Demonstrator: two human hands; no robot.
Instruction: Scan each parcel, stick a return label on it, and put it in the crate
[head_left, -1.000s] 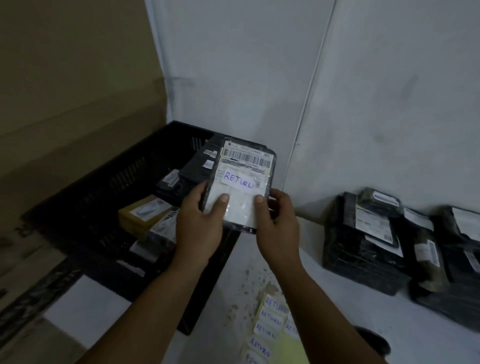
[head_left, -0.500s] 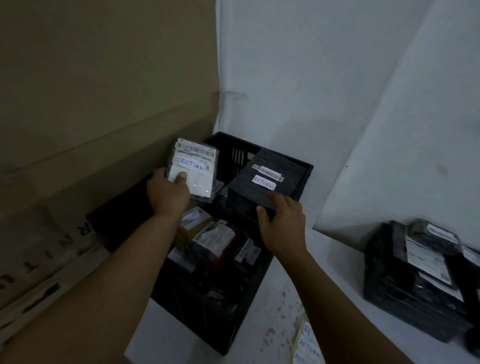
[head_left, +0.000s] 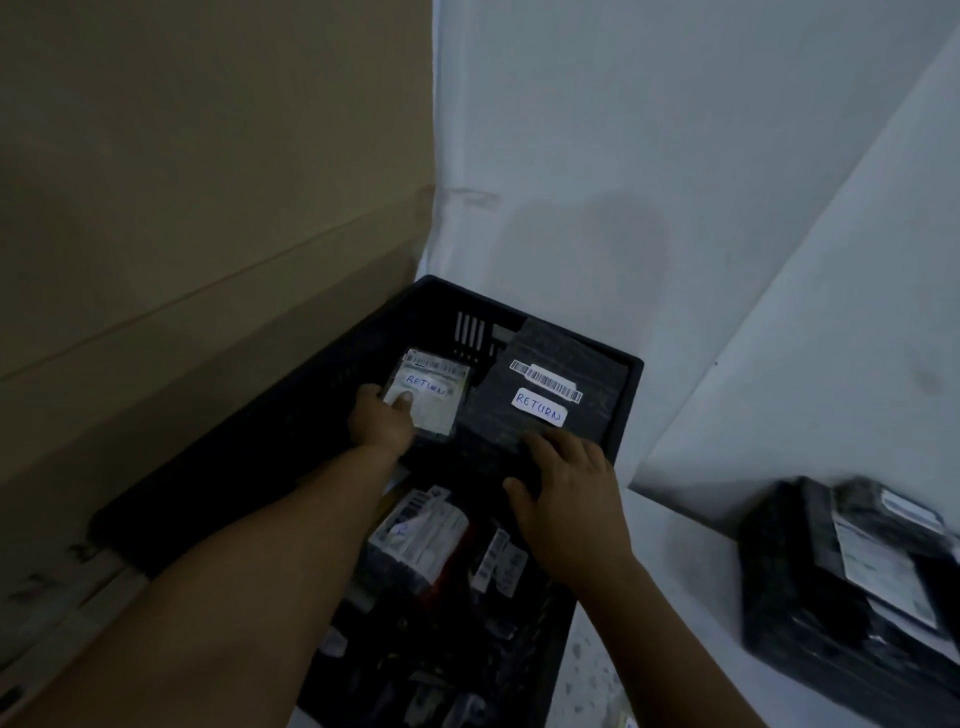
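My left hand (head_left: 382, 420) grips a small flat parcel (head_left: 434, 397) with a barcode and a white RETURN label, low inside the far end of the black crate (head_left: 631, 400). To its right a large black parcel (head_left: 550, 395) with a barcode strip and its own RETURN label leans on the crate's far right corner. My right hand (head_left: 569, 499) rests on that black parcel's near edge, fingers spread over it. Several other labelled parcels (head_left: 421, 530) lie lower in the crate.
A big brown cardboard box (head_left: 208, 208) stands along the crate's left side. White walls meet behind the crate. On the white surface at the right sits a pile of black wrapped parcels (head_left: 857, 587) with shipping labels.
My left hand has carried the labelled parcel from in front of me leftward and down into the crate. My right hand let go of it and now lies on the large black parcel.
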